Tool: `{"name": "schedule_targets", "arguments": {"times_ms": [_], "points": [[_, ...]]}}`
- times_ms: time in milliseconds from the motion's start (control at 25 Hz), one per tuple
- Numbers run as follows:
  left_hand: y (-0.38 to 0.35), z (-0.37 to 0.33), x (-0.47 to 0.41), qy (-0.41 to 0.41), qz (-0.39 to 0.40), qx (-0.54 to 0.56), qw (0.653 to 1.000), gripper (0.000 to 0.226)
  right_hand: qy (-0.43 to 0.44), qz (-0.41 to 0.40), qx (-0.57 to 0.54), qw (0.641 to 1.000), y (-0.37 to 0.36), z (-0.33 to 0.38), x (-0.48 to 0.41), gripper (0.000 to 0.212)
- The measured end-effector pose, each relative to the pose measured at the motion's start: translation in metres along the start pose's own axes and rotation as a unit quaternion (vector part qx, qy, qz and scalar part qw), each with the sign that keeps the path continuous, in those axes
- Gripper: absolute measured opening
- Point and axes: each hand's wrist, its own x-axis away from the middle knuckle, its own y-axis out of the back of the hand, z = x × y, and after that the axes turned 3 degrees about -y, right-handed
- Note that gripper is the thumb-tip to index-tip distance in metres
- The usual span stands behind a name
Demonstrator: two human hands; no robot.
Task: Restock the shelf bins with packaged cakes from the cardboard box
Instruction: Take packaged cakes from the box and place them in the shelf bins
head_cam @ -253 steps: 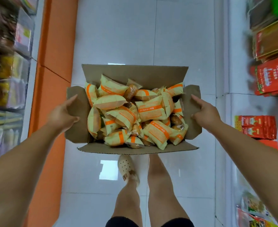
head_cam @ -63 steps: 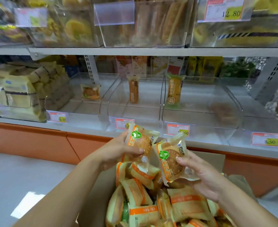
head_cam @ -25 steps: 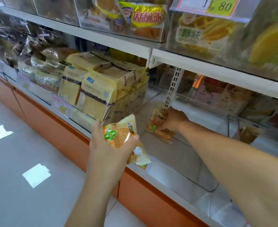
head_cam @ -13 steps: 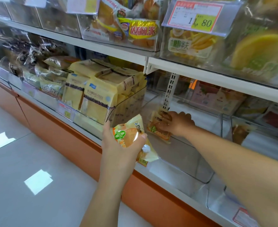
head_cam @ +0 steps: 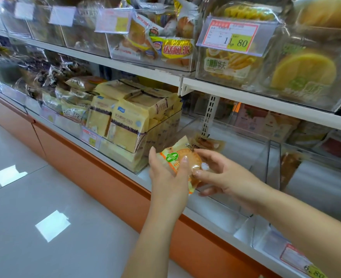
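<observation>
A packaged cake (head_cam: pixel 182 157) in a yellow and orange wrapper with a green logo sits between both hands, just in front of the clear shelf bin (head_cam: pixel 245 169). My left hand (head_cam: pixel 165 175) grips it from below and the left, thumb on its face. My right hand (head_cam: pixel 221 173) pinches its right end. Another packaged cake (head_cam: pixel 207 141) lies inside the bin near the back, under the slotted upright. The cardboard box is out of view.
A bin packed with pale yellow bread packs (head_cam: pixel 129 121) stands directly left of the clear bin. Further clear bins (head_cam: pixel 306 173) continue to the right. The upper shelf (head_cam: pixel 225 93) overhangs with stocked bins and price tags. An orange shelf base (head_cam: pixel 97 161) meets the tiled floor.
My right hand left a cake inside the bin, drew back out and now takes hold of the cake in my left hand. My left hand has risen toward the bin.
</observation>
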Motion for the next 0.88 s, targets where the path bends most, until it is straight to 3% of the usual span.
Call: {"name": "schedule_targets", "arguments": {"times_ms": [160, 200, 280, 360, 400, 520, 640, 880], "points": [[0.004, 0.005, -0.003, -0.019, 0.024, -0.031, 0.999, 0.078, 0.001, -0.088, -0.005, 0.996, 0.012, 0.002, -0.012, 0.060], [0.006, 0.008, -0.005, -0.037, 0.016, -0.072, 0.997, 0.081, -0.005, -0.121, 0.030, 0.992, 0.017, 0.004, -0.019, 0.064], [0.012, 0.015, -0.011, -0.078, -0.018, -0.186, 0.979, 0.086, -0.046, -0.198, 0.202, 0.958, 0.028, 0.008, -0.039, 0.069], [0.017, 0.021, -0.017, -0.087, -0.026, -0.262, 0.961, 0.096, -0.099, -0.210, 0.323, 0.918, 0.026, 0.007, -0.066, 0.069], [0.019, 0.026, -0.020, -0.079, -0.013, -0.275, 0.958, 0.101, -0.122, -0.198, 0.333, 0.914, 0.021, 0.002, -0.079, 0.068], [0.024, 0.039, -0.029, -0.041, 0.042, -0.264, 0.963, 0.115, -0.151, -0.198, 0.274, 0.929, 0.013, -0.029, -0.115, 0.058], [0.025, 0.047, -0.035, -0.024, 0.082, -0.221, 0.972, 0.115, -0.148, -0.273, 0.164, 0.936, 0.014, -0.054, -0.131, 0.040], [0.022, 0.047, -0.041, -0.025, 0.107, -0.196, 0.974, 0.109, -0.151, -0.312, 0.202, 0.916, 0.007, -0.062, -0.132, 0.046]]}}
